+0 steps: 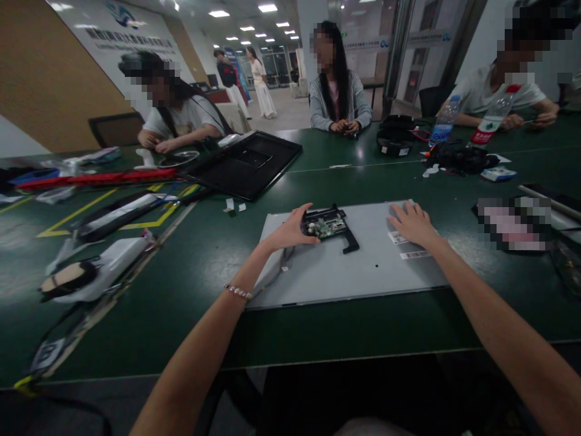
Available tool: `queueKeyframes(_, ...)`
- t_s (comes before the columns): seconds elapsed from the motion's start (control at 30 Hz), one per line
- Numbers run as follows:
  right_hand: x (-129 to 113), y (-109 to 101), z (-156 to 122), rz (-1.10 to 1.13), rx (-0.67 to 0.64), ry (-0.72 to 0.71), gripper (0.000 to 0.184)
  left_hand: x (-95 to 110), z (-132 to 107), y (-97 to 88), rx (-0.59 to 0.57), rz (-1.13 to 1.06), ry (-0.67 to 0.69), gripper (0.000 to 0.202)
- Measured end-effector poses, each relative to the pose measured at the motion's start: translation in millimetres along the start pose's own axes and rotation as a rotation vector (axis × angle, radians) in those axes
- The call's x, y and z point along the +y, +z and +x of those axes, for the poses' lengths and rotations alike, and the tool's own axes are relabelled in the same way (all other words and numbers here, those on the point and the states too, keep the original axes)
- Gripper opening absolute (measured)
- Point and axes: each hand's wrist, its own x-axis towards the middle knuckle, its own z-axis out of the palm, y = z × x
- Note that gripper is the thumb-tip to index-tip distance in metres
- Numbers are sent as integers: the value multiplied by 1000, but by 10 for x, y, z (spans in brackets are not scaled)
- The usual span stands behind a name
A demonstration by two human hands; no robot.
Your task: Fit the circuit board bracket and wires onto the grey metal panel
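Note:
A flat grey metal panel point(345, 266) lies on the green table point(190, 284) in front of me. On its far left part sits a green circuit board in a black plastic frame point(330, 226). My left hand point(293, 230) grips the left end of that board, thumb and fingers closed round its edge. My right hand point(413, 223) rests flat on the panel's far right part, fingers spread, next to some white barcode labels point(407, 245). A grey cable point(276, 272) hangs off the panel's left edge.
A black monitor back cover point(247, 163) lies at the far middle left. White and black parts point(95, 266) and a red strip point(95, 178) crowd the left side. Three seated people work across the table, with water bottles point(492, 121) and black gear point(458, 158) at the far right.

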Motion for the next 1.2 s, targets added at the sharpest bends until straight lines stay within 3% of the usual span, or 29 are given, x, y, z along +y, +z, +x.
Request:
queueKeyframes(0.2, 1, -13, -10, 0, 16, -6, 58, 206, -65, 78, 10, -82, 94, 98)
queueKeyframes(0.4, -9, -18, -11, -21, 19, -1, 58, 490, -129, 203, -74, -105, 140, 95)
queueKeyframes(0.67, -5, -3, -17, -43, 34, -14, 58, 492, -160, 294, -165, -55, 119, 107)
queueKeyframes(0.8, 3, 10, -14, -51, 47, -24, 58, 497, -168, 232, -212, -58, 115, 119)
queueKeyframes(0.9, 12, 19, -10, -44, 48, -24, 59, 421, -158, 97, -202, -29, 27, 113)
queueKeyframes(1.0, 8, 17, -15, -24, 20, -17, 59, 210, -145, -38, -125, 81, -118, 99)
queueKeyframes(1.1, -2, 3, -23, 16, -8, 11, 58, -59, -131, -118, 32, 243, -268, 93)
queueKeyframes(1.2, 27, -29, -2, 143, -3, 23, 59, -268, -113, -177, 206, 162, -417, 81)
